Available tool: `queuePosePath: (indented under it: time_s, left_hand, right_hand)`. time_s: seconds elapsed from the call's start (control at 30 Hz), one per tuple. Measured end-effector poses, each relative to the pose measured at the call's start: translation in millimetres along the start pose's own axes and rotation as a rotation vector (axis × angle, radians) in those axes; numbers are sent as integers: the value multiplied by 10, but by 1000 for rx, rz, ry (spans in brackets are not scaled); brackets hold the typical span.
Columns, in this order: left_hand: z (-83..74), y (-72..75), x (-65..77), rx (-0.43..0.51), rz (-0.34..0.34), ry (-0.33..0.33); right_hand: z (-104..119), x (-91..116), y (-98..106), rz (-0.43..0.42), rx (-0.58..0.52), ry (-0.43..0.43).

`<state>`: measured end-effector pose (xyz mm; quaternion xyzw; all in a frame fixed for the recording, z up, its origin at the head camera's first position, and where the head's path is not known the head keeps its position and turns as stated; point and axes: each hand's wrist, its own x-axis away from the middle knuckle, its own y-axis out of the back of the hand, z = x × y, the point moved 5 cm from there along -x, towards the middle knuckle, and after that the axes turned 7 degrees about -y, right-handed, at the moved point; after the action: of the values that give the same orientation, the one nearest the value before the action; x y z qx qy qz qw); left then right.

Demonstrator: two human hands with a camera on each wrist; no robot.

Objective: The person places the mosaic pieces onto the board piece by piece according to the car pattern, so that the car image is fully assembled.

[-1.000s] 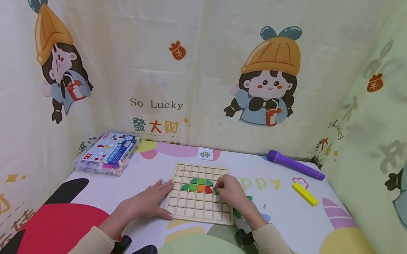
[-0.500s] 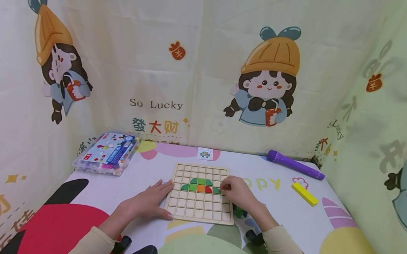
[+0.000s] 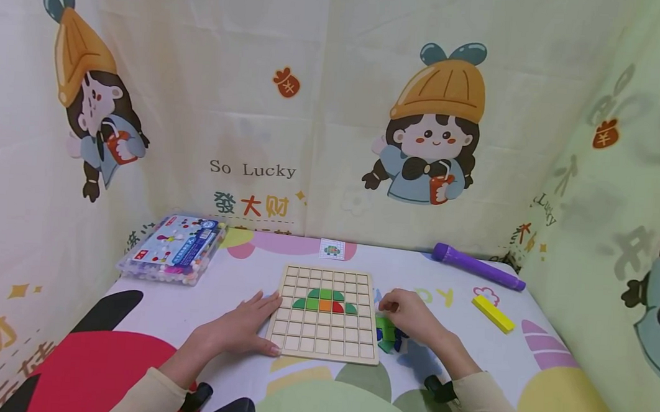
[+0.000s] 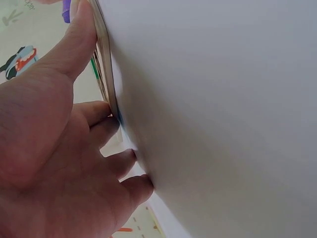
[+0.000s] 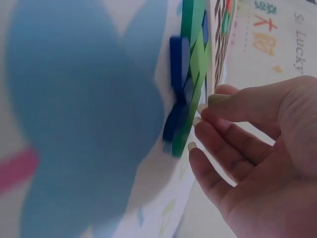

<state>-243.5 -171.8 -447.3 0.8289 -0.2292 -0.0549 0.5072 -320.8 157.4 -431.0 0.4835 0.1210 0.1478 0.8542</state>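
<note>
Now the right hand (image 3: 412, 314), loose and seemingly empty, has moved from the lower-centre board (image 3: 322, 345) to the loose blocks (image 3: 384, 329), so the rightmost green piece (image 3: 351, 308) seems placed, while the left hand (image 3: 241, 326) rests relaxed against the board.

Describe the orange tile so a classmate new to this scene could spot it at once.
On the table, find the wooden grid board that the left hand touches. In the lower of its two coloured rows, the orange tile sits between a light green tile and a red tile. It is the board's only orange piece; the others are green or red.
</note>
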Motion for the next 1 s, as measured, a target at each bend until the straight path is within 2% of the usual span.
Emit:
queuePosePath:
  time_s: [0.1,0.37,0.57,1.0]
  left_hand:
    - [-5,8,2,1,-2,1]
    - [-14,28,4,-9,-5,-3]
    - [0,25,-10,-16,-10,-8]
    - [-18,3,5,-4,-8,-4]
  right_hand:
    - [-75,37,49,8,10,5]
    - [-253,96,119,48,33,-107]
    - [-235,126,118,64,75,-109]
    - [-229,142,118,84,73,-147]
